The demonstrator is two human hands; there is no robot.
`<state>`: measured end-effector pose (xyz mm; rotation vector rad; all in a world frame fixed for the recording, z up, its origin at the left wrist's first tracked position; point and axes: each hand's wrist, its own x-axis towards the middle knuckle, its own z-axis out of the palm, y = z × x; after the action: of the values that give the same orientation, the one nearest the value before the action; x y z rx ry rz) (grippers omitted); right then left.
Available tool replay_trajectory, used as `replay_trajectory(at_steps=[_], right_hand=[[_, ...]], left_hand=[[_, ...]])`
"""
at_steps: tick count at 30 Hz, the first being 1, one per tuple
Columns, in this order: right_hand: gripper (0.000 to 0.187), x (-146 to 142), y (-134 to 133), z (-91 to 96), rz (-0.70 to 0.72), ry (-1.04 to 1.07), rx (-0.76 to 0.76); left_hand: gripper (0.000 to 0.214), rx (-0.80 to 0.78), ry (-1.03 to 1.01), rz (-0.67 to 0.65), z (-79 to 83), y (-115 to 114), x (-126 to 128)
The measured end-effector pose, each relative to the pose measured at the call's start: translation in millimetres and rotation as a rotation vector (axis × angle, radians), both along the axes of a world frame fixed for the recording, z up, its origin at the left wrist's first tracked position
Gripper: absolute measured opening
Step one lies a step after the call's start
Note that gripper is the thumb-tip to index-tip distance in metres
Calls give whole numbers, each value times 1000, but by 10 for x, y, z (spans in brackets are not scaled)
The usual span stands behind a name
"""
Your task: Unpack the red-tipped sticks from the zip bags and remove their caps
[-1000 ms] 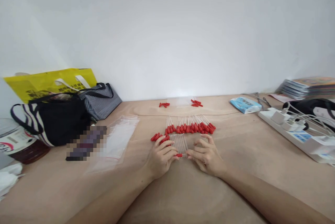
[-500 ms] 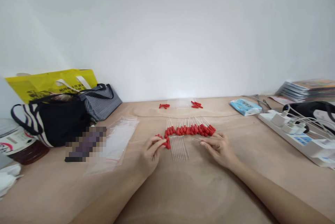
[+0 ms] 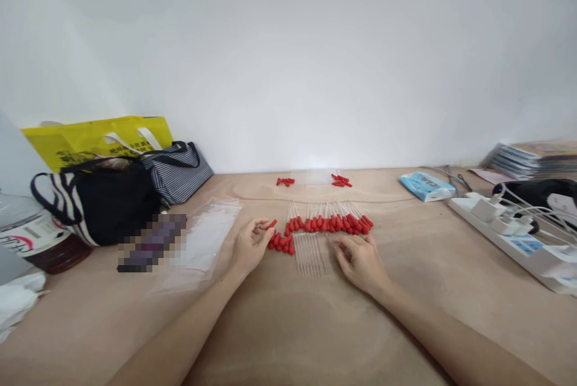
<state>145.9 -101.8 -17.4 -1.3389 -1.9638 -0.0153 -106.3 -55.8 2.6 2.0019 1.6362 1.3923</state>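
Note:
My left hand (image 3: 251, 246) pinches a red rubber dropper bulb (image 3: 271, 225) between thumb and fingers. Just right of it lies a small pile of loose red bulbs (image 3: 281, 244). A row of thin glass tubes (image 3: 311, 255) lies side by side between my hands. My right hand (image 3: 360, 258) is closed at the right of that row, its fingertips around a thin glass tube (image 3: 330, 235) that shows only faintly. Beyond both hands stretches a row of droppers (image 3: 333, 223), red bulbs towards me and glass stems pointing away.
Near the wall lie more red bulbs (image 3: 285, 182) and further red-ended pieces (image 3: 341, 181) beside clear plastic. Clear plastic bags (image 3: 210, 238) spread out at left, near a black bag (image 3: 117, 205). A tissue pack (image 3: 426, 186) and a power strip (image 3: 505, 235) are at right.
My left hand has drawn back slightly left from the bulb pile and now shows a red bulb in its fingers. My right hand has shifted a little left; its glass tube is less visible.

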Motion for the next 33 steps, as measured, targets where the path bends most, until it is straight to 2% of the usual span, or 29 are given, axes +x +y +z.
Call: replay_trajectory(at_steps=[5, 9, 12, 19, 27, 33], right_hand=[[22, -29, -12, 6, 64, -115, -7], [32, -19, -44, 44, 110, -165, -8], [43, -4, -61, 60, 143, -170, -6], [30, 12, -31, 17, 114, -94, -20], [26, 42, -37, 19, 128, -15, -55], [24, 58, -31, 6, 128, -11, -27]], left_hand=[[25, -57, -5, 76, -9, 23, -50], [29, -200, -63, -21, -49, 35, -96], [31, -231, -115, -59, -48, 25, -93], [32, -181, -122, 32, -31, 46, -109], [32, -193, -125, 21, -61, 60, -131], [37, -200, -130, 27, -83, 92, -179]])
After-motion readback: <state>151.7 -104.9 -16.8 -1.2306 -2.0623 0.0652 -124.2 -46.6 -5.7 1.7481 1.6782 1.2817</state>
